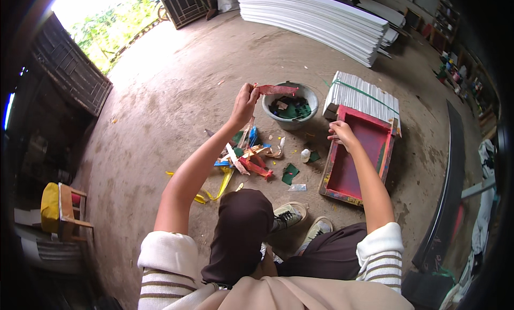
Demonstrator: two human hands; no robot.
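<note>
Pinched in my left hand (245,105) is a torn red strip of tape (278,90), stretched out rightward over the far rim of a grey bucket (289,123). Inside the bucket lie dark green scraps (293,109). My right hand (341,134) hovers at the left edge of a paint-stained wooden screen frame (350,198) with a dark red mesh (350,168). Its fingers are curled together; whatever they hold, if anything, cannot be made out. Left of the frame are a small white container (305,155) and a green scrap (289,174).
A pile of coloured torn strips (251,162) lies before my knees, with yellow strips (222,187) beside it. A strapped stack of white boards (364,95) touches the frame's far end. Farther off stands a larger white stack (313,23). A wooden stool (69,211) is at left.
</note>
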